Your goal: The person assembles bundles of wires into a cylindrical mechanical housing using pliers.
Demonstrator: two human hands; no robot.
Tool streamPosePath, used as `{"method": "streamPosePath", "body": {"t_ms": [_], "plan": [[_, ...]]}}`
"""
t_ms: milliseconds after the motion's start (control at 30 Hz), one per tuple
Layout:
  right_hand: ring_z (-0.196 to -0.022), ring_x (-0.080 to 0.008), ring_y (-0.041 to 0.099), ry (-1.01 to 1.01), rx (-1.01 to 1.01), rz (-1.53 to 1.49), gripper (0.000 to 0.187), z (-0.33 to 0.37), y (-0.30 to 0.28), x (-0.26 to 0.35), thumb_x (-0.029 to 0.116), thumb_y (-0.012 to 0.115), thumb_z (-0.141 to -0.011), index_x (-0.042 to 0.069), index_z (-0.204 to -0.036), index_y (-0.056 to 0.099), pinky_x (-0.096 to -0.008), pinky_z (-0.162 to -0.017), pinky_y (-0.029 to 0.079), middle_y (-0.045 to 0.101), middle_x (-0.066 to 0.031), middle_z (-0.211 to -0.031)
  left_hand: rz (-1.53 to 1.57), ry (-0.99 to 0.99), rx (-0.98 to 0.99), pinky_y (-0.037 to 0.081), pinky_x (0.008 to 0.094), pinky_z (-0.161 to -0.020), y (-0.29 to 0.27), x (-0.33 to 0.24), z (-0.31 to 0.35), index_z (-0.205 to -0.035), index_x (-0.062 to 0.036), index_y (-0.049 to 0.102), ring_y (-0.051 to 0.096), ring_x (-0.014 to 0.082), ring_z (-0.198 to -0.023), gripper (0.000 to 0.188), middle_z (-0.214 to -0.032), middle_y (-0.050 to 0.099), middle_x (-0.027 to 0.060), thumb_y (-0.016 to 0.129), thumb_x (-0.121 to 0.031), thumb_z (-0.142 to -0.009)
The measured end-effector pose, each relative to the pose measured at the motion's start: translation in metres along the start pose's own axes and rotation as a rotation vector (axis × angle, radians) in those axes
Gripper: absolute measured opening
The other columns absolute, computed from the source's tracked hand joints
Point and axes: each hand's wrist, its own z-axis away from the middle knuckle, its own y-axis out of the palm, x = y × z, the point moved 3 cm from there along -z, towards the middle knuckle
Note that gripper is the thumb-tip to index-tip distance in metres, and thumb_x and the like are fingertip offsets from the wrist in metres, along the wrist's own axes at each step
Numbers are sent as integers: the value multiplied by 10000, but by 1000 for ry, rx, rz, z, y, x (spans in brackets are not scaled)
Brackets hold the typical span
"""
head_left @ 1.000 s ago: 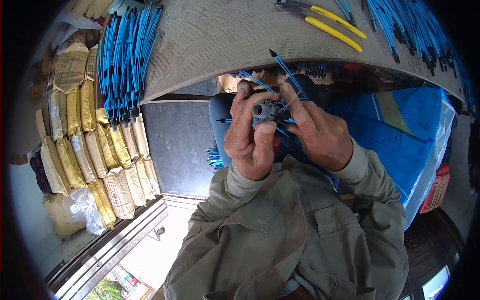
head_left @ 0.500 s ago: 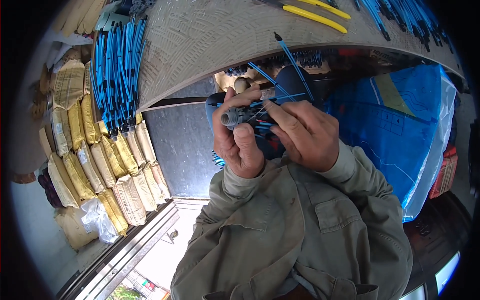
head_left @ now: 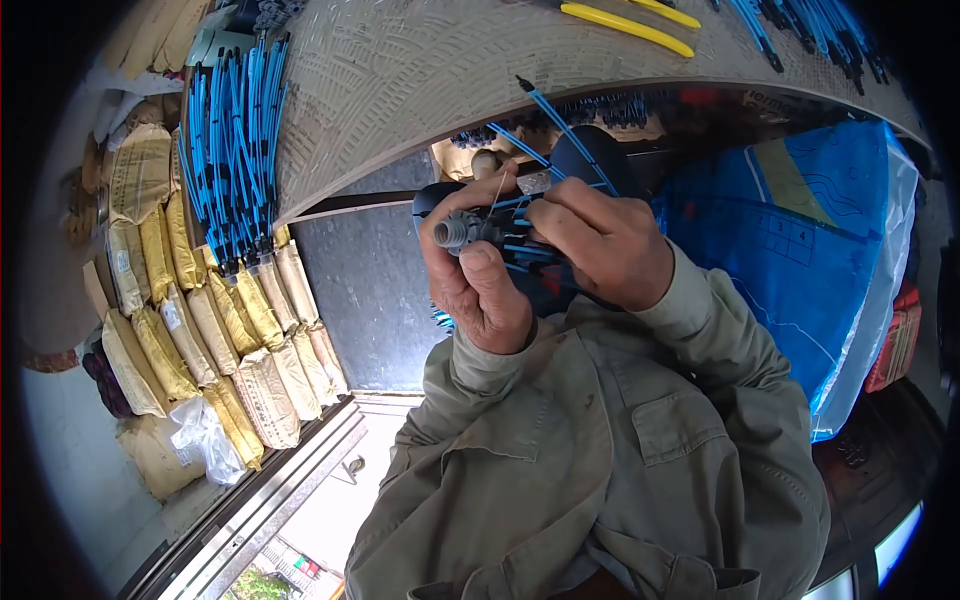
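Note:
My left hand [head_left: 480, 300] is closed around a grey plastic threaded fitting [head_left: 455, 232], its ribbed open end toward the left and its thumb along the near side. Several thin blue tubes [head_left: 520, 250] fan out from the fitting's other end. My right hand [head_left: 610, 245] is closed, its fingertips pinching at those tubes; exactly what lies between them is partly hidden. One long blue tube [head_left: 556, 118] with a black tip sticks up past the right hand toward the table edge. A thin pale strand [head_left: 498, 190] rises beside the left fingertips.
A board-topped table [head_left: 400, 90] curves across ahead, bearing a bundle of blue tubes [head_left: 235, 150] at left and yellow-handled pliers [head_left: 630, 28]. More blue tubes [head_left: 810, 40] lie far right. Stacked packages [head_left: 200, 330] stand left; a large blue bag [head_left: 780, 270] stands right.
My right hand has shifted slightly left and up, its fingers now more curled over the tubes. The long blue tube's tip has swung left. My left hand keeps its hold.

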Motion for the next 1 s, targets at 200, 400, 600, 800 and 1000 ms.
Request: {"method": "streamPosePath", "body": {"t_ms": [200,400,600,800,1000], "plan": [[-602,-300,569,-49,107,-183,189,-9,-1,-14,-14,596,-722,16,-897,532,-345,-476,439,530,-122,-795,23,-32,29,412,395,-872,1,3,-1,-1053,33,403,550,293,-971,473,-1004,551,232,282,-410,-942],[-591,-293,568,-95,166,-161,116,-19,-2,-15,38,589,-738,51,-819,508,-340,-473,448,515,-85,-748,76,-50,38,405,394,-879,3,-1,-3,-1053,25,380,548,296,-969,474,-1008,547,241,270,-422,-940],[-574,-288,565,-128,153,-171,103,-21,-1,-14,31,586,-742,44,-811,511,-342,-463,438,521,-92,-721,182,-30,75,386,378,-906,-2,0,-5,-1074,48,365,529,282,-1019,370,-1030,547,227,400,-286,-917],[-471,-273,516,-138,20,-58,105,-5,5,-7,-9,576,-728,-10,-812,512,-346,-405,384,493,-120,-657,173,-57,42,398,389,-899,3,1,-5,-1041,39,372,559,287,-981,267,-995,563,204,450,-155,-876],[-458,-259,514,-72,-93,24,44,-3,13,-6,5,530,-785,-26,-810,510,-332,-402,383,500,-118,-646,223,-103,-5,409,397,-892,3,2,-8,-1025,36,387,574,285,-953,255,-957,575,180,462,-151,-867]]}}
